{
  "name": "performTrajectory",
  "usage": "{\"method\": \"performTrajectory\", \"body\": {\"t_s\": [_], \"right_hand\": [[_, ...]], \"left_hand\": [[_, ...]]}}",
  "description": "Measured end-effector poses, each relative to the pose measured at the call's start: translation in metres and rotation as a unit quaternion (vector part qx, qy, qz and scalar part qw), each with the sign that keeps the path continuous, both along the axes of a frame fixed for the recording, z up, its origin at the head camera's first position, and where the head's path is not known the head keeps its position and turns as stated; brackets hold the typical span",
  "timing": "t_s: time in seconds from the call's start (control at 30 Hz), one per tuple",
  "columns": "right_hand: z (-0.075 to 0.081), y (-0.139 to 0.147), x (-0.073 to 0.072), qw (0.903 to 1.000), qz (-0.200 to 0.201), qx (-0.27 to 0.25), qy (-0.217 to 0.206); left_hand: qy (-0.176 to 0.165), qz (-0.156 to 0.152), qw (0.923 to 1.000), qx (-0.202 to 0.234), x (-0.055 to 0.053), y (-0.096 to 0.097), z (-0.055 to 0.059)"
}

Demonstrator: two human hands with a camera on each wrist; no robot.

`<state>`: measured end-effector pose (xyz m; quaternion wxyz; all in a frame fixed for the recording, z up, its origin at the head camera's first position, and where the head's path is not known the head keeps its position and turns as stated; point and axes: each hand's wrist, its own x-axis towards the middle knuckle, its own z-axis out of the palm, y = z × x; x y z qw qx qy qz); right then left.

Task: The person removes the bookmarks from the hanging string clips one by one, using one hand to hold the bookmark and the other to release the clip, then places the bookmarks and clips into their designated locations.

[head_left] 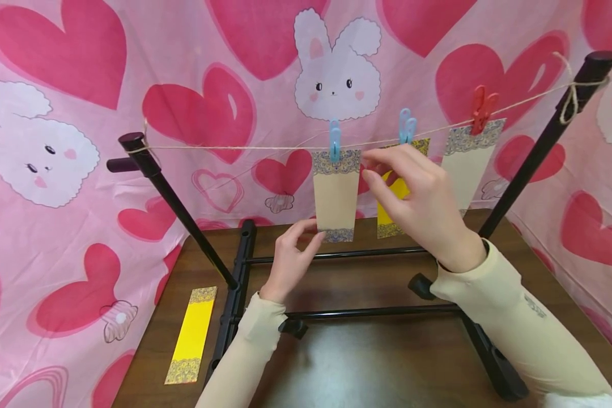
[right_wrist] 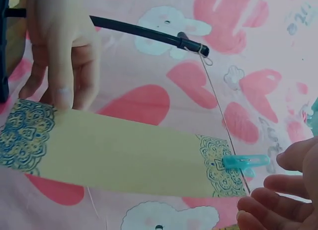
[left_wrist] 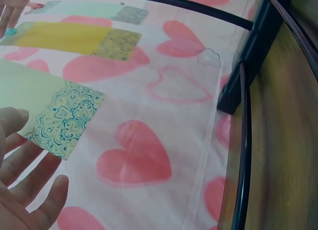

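Note:
A cream card (head_left: 335, 198) with patterned bands at both ends hangs from the string (head_left: 224, 148) by a light blue clothespin (head_left: 335, 139). My left hand (head_left: 292, 258) holds the card lightly near its lower left edge, thumb in front and fingers partly hidden behind it. Close to the upper right corner is my right hand (head_left: 425, 195), fingers loosely bent with nothing between them; in the right wrist view its fingertips (right_wrist: 251, 205) are just off the blue clothespin (right_wrist: 246, 162).
Farther right on the string hang a yellow card (head_left: 390, 224) under another blue clothespin (head_left: 407, 126) and a pale card (head_left: 466, 167) under a red one (head_left: 481, 110). A black frame (head_left: 183, 215) carries the string. Another yellow card (head_left: 191, 334) lies on the brown table (head_left: 148, 345).

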<state>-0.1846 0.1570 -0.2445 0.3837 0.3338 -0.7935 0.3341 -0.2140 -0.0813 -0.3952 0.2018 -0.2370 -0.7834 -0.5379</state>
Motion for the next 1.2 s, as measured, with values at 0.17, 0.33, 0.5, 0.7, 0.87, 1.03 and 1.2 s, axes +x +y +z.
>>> {"method": "performTrajectory", "body": {"t_s": [0.17,0.33,0.5,0.7,0.87,1.03,1.2], "right_hand": [[0.005,-0.008,-0.007,0.9999,0.003,-0.013,-0.006],[0.012,-0.018,-0.014,0.9993,0.012,-0.036,-0.005],[0.015,-0.027,-0.018,0.9979,0.021,-0.060,-0.012],[0.019,-0.037,-0.018,0.9962,0.023,-0.076,-0.035],[0.018,-0.042,-0.016,0.9934,0.031,-0.072,-0.084],[0.021,-0.044,-0.018,0.9885,0.039,-0.075,-0.125],[0.027,-0.046,-0.020,0.9841,0.038,-0.095,-0.145]], "left_hand": [[-0.015,0.002,0.9996,0.023,0.002,0.002,0.002],[-0.011,0.002,0.9994,0.032,0.003,0.003,0.003],[-0.011,0.000,0.9993,0.035,0.004,0.005,0.004],[-0.013,0.004,0.9994,0.033,0.006,0.005,0.003],[-0.016,0.003,0.9994,0.031,0.010,0.005,-0.001],[-0.008,0.000,0.9994,0.033,0.009,0.007,0.001],[-0.009,-0.006,0.9994,0.034,0.008,0.008,0.004]]}}
